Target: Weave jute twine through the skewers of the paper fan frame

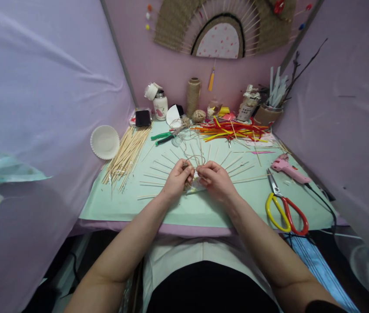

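Thin wooden sticks [154,176] spread out like a fan on the pale green tabletop, their inner ends meeting beneath my hands. My left hand [180,177] is closed around brown twine, with a small bundle of it showing at the fingers. Close beside it, my right hand [216,177] pinches at the same spot, thumb and fingertips together on what looks like the twine. A loose loop of twine [197,157] rises above the fingertips. Something whitish lies under the hands, mostly hidden.
Left stand a pile of sticks [127,152] and a white paper bowl [105,142]. Green-handled pliers [163,138], a twine spool [193,96] and red-yellow pipe cleaners [233,130] lie behind. Right are scissors [282,208] and a corded pink glue gun [290,169].
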A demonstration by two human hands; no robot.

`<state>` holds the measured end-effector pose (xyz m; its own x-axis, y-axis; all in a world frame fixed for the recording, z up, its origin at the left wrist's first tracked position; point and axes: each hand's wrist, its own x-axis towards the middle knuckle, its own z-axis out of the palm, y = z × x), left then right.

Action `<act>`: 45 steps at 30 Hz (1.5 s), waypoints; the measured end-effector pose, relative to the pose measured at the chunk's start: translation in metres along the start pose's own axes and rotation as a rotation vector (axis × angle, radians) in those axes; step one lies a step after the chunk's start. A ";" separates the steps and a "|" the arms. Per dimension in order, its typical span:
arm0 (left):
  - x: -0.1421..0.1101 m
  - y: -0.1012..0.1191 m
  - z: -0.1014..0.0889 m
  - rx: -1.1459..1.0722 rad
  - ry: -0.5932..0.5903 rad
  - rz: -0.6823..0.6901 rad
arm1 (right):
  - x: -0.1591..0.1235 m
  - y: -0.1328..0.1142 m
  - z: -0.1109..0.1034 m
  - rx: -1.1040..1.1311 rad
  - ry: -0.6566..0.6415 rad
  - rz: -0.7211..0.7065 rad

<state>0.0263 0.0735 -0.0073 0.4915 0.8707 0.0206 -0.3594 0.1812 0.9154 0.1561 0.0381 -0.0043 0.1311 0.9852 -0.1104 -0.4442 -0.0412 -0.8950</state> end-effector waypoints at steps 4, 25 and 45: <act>0.002 0.002 -0.001 -0.024 0.044 -0.063 | 0.000 -0.012 -0.005 0.136 -0.118 0.179; 0.004 0.006 -0.005 0.034 0.198 -0.055 | 0.003 0.000 -0.030 -0.755 0.186 -0.533; 0.004 0.003 -0.008 0.021 0.244 0.009 | -0.002 -0.001 -0.026 -0.912 0.087 -0.527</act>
<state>0.0210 0.0817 -0.0076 0.2811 0.9574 -0.0660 -0.3449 0.1650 0.9240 0.1796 0.0313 -0.0141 0.1928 0.9011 0.3885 0.5168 0.2433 -0.8208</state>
